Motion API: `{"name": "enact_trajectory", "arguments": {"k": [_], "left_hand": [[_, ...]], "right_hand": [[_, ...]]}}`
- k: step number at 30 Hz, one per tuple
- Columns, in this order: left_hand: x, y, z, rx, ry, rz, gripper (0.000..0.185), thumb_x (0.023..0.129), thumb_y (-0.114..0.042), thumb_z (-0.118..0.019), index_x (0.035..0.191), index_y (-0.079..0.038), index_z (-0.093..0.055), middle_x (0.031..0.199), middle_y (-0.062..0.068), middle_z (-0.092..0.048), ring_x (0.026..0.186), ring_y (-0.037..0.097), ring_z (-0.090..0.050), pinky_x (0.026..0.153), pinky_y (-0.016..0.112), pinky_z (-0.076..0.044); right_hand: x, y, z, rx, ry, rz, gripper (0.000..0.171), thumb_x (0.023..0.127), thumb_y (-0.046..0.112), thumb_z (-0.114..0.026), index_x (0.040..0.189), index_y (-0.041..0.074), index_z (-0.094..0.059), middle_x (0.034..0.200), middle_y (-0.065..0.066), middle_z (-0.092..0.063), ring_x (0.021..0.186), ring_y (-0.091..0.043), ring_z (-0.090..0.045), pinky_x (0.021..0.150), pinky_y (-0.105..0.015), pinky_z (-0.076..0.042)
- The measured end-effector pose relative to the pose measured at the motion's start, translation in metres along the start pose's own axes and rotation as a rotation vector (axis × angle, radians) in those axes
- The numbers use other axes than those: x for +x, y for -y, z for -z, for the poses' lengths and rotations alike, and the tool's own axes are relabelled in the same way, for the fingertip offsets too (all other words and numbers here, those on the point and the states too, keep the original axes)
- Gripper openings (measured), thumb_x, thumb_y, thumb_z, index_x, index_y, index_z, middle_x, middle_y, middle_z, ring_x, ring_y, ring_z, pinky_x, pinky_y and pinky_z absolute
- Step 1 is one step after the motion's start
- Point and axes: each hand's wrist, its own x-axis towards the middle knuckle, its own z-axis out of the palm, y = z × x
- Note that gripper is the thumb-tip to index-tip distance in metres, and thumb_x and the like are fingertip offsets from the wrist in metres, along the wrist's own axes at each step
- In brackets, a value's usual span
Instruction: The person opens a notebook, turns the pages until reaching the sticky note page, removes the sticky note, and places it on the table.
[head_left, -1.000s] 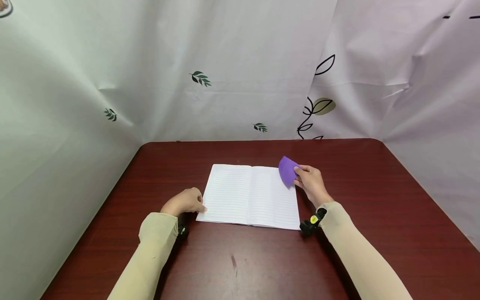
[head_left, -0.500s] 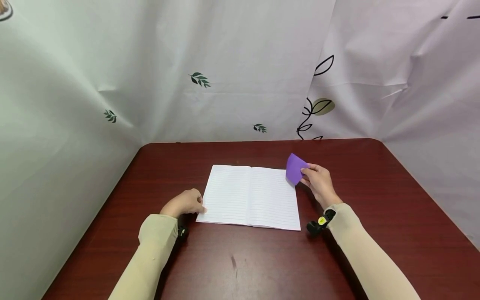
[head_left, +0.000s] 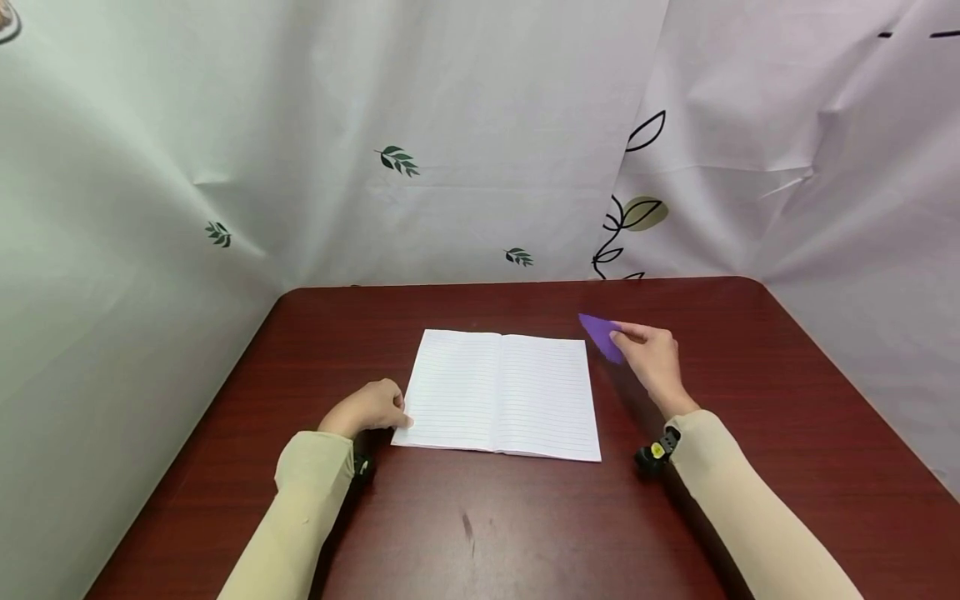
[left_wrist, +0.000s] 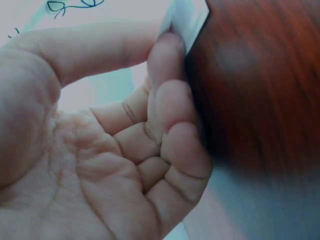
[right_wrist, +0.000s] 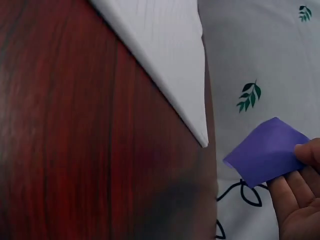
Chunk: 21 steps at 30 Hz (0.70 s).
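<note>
**Left hand pinning the notebook corner, right hand holding a purple slip beside it**

The left hand [head_left: 366,407] is resting on the dark red worktop [head_left: 480,533] with its fingers [left_wrist: 172,100] curled, and the thumb and forefinger are pinching the near left corner of the open notebook [head_left: 501,392]. In the left wrist view that white corner is sitting right at the fingertips, between the thumb and the curled forefinger. A beige sleeve [head_left: 300,508] is covering the forearm behind this hand.

Just right of those fingers the notebook is lying flat and open, its lined pages facing up, spread between the two hands.

Further right, the right hand [head_left: 654,360] is hovering just past the notebook's far right corner. Its fingers [right_wrist: 292,192] are gripping a small purple paper [head_left: 602,336] by one edge, thumb on top and the other fingers beneath. The paper is sticking out to the left of the fingers, tilted, clear of the page edge and above the worktop.

Behind both hands a white curtain [head_left: 450,125] printed with leaves is hanging around the worktop.
</note>
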Motion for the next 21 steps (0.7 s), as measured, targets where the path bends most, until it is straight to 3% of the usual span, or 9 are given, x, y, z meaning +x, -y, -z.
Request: {"name": "enact_trajectory", "arguments": {"k": [3,6,9,13,21], "left_hand": [[0.001,0.002,-0.001,-0.004,-0.001,0.001,0.021,0.079,-0.012,-0.072,0.067,-0.006,-0.056,0.061,0.000,-0.049,0.058,0.014,-0.045,0.054,0.026,-0.037],[0.003,0.003,-0.001,-0.013,-0.003,0.000,0.022,0.079,-0.012,-0.072,0.066,-0.007,-0.055,0.060,0.000,-0.048,0.057,0.014,-0.045,0.053,0.026,-0.037],[0.004,0.005,-0.001,-0.019,-0.004,-0.004,0.022,0.079,-0.012,-0.072,0.065,-0.007,-0.055,0.059,0.000,-0.047,0.057,0.014,-0.044,0.053,0.026,-0.037],[0.004,0.006,-0.002,-0.011,-0.006,-0.008,0.023,0.079,-0.012,-0.072,0.065,-0.007,-0.055,0.058,-0.001,-0.047,0.056,0.014,-0.044,0.053,0.026,-0.036],[0.006,0.006,-0.002,-0.022,-0.003,-0.005,0.022,0.079,-0.011,-0.072,0.065,-0.007,-0.055,0.058,0.000,-0.046,0.056,0.014,-0.043,0.053,0.026,-0.036]], "right_hand": [[-0.001,-0.002,0.002,-0.093,-0.010,0.109,0.031,0.091,0.026,-0.063,0.118,0.013,-0.070,0.096,-0.017,-0.073,0.056,-0.004,-0.047,0.049,-0.020,-0.038],[-0.001,-0.004,0.003,-0.146,-0.005,0.246,0.028,0.092,0.018,-0.063,0.117,0.009,-0.070,0.073,-0.020,-0.068,0.040,-0.006,-0.034,0.041,-0.023,-0.032],[0.000,-0.007,0.004,-0.214,0.005,0.361,0.026,0.091,0.011,-0.062,0.115,0.006,-0.070,0.065,-0.018,-0.064,0.038,-0.006,-0.032,0.040,-0.022,-0.031],[0.003,-0.010,0.007,-0.310,0.040,0.396,0.026,0.091,0.007,-0.060,0.115,0.004,-0.070,0.069,-0.019,-0.067,0.041,-0.008,-0.031,0.042,-0.023,-0.031],[0.007,-0.016,0.013,-0.476,0.106,0.404,0.029,0.091,0.002,-0.057,0.119,0.002,-0.067,0.113,-0.025,-0.066,0.051,-0.015,-0.036,0.047,-0.027,-0.032]]}}
